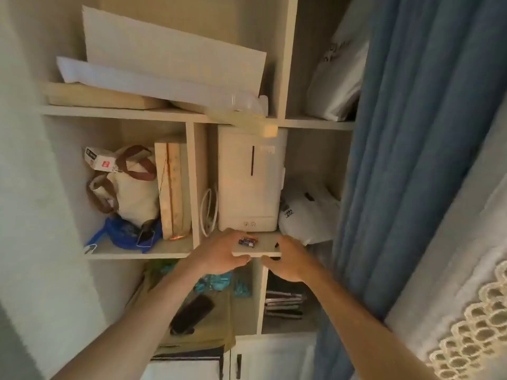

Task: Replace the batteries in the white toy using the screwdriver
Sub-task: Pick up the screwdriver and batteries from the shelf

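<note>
Two or three small dark batteries (247, 241) lie near the front edge of a beige shelf board (267, 249). My left hand (220, 253) rests on that edge, with fingers on top beside the batteries and the thumb under the board. My right hand (288, 260) is at the board's right front corner, curled around a small dark tool (276, 245). Only the tool's black ends show, so I cannot tell if it is the screwdriver. A white boxy device (251, 182) stands upright just behind the batteries. No other white toy is visible.
A blue curtain (411, 160) hangs close on the right. A white plastic bag (307, 212) fills the compartment beside the device. The left compartment holds a cloth bag (131, 185) and wooden boards (171, 187). A black remote (192, 314) lies on the lower shelf.
</note>
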A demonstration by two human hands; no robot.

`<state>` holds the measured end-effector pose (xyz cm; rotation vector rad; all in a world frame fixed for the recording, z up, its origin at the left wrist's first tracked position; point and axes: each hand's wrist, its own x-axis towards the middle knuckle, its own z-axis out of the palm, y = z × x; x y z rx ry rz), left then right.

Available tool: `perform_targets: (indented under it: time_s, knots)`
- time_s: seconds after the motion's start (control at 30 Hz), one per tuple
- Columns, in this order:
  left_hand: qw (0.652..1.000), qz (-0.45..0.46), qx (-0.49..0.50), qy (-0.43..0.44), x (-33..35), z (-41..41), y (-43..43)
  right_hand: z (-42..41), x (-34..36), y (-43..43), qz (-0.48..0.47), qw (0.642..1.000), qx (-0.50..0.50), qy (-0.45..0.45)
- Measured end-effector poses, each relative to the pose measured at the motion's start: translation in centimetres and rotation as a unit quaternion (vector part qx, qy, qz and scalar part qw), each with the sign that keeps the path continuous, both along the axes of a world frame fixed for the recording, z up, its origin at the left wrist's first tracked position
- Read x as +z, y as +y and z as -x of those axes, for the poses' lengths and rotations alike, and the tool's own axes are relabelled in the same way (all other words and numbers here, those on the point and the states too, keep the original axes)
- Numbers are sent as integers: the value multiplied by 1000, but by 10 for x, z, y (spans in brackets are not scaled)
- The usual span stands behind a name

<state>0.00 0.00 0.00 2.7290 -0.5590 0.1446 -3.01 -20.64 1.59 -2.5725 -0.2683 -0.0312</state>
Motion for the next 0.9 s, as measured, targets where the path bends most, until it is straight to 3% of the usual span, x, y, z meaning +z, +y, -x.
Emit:
perform_targets:
  time_s: [0.23, 0.33, 0.47, 0.7, 0.8, 0.9]
  knots:
    - [991, -114, -62, 0, -23, -107, -6, -106, -38, 35, 141, 974, -173, -22]
    - [986, -142, -87, -5, -30, -126, -12, -131, -47, 41, 238, 951, -196, 0]
    - [978, -172, -113, -20, -39, -142, -22, -150, -48, 42, 260, 944, -203, 24]
    - [953, -275, -113, -60, -61, -141, -34, -142, -49, 41, 238, 951, -194, 25]
    - [974, -208, -94, -5, -55, -136, -29, -131, -50, 37, 171, 968, -184, 16]
    - [995, -92, -40, 0, -53, -121, -15, -121, -52, 31, 45, 985, -169, 3]
